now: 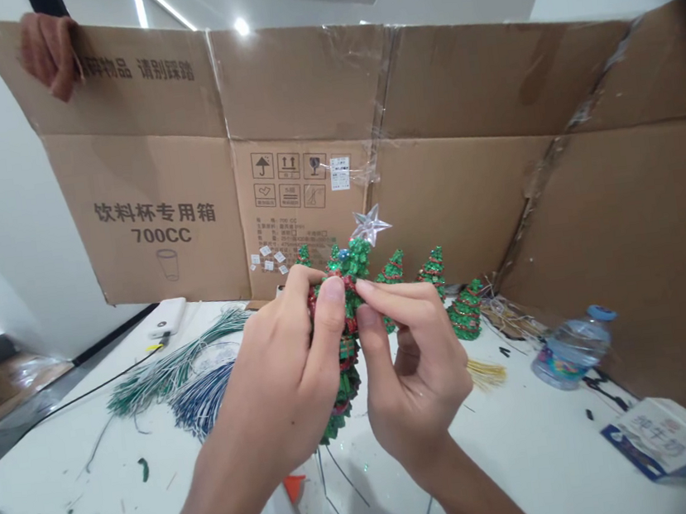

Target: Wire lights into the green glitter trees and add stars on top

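A small green beaded Christmas tree [347, 382] with red trim and a clear star [370, 225] on top is held up over the white table. My left hand [287, 364] is wrapped round its upper part, the thumb pressed on the red trim. The fingertips of my right hand [413, 348] are pinched together against the tree's right side, just below the top; whatever small piece lies between them is hidden. A blue bead [343, 254] shows near the tip. Thin wires hang below the tree.
Cardboard panels [158, 179] stand behind the table [162, 513]. Several finished trees [465, 310] are at the back. Green wire bundles [174, 365] and blue ones [201, 399] lie left. At the right are a water bottle [573, 350] and a carton [668, 434].
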Demonstrator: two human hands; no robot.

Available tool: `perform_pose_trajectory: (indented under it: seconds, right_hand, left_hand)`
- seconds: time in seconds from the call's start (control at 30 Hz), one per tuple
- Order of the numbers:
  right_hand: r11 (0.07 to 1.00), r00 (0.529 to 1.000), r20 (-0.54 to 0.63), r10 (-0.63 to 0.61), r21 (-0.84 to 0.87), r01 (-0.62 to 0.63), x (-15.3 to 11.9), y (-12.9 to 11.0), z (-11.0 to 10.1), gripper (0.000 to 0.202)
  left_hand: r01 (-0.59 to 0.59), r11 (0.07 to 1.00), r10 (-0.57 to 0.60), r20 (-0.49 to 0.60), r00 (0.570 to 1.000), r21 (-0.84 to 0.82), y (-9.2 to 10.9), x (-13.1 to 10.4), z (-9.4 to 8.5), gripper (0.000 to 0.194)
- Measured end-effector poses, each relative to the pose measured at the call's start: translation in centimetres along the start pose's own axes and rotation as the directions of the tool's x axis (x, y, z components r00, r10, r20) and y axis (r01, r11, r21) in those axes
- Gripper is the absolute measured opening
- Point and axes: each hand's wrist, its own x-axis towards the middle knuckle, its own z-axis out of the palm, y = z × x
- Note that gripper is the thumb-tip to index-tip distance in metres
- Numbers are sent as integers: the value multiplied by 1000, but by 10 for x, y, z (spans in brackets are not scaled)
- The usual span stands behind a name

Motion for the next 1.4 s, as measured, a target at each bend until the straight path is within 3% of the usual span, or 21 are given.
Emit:
perform_pose_trajectory:
  seconds: [1.4]
  right_hand:
    - [1000,999,-21,29,-10,-29,-3,1,2,38]
  left_hand:
    - [2,1000,-3,5,1000,15,1,-2,0,37]
